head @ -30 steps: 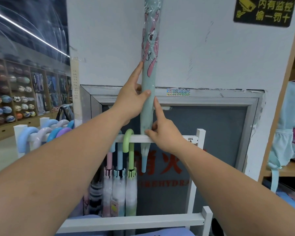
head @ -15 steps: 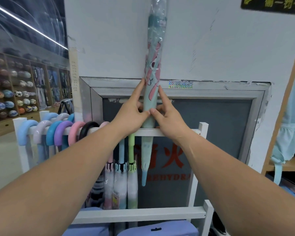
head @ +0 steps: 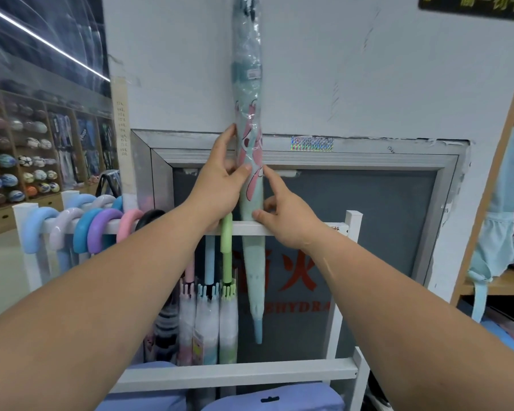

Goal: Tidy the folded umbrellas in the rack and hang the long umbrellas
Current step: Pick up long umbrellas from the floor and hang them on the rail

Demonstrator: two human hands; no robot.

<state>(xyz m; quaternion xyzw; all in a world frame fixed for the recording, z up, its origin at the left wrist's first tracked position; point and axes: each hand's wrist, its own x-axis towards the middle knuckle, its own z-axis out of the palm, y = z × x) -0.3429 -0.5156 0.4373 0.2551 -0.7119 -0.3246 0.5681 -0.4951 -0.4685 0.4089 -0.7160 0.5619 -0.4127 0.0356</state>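
A long mint-green umbrella [head: 247, 84] with pink print, in clear wrap, stands upright, its tip pointing down behind the white rack's top rail [head: 303, 228]. My left hand [head: 220, 185] grips it from the left with thumb across the front. My right hand [head: 285, 218] pinches it from the right just above the rail. Its handle end is cut off at the top of the view. Several long umbrellas hang from the rail by curved handles: green [head: 226, 247], pink [head: 128, 223], purple [head: 103, 229], blue [head: 37, 229].
A grey fire-hydrant cabinet door [head: 383, 226] with red lettering sits behind the rack. Blue packages [head: 279, 396] lie at the rack's lower front rail. A wooden shelf with a pale blue backpack [head: 505, 232] stands right. Shelves of balls [head: 18, 161] are far left.
The umbrella has slid lower through the rack, its tip now further below the top rail. Both hands have shifted along its shaft and still hold it.
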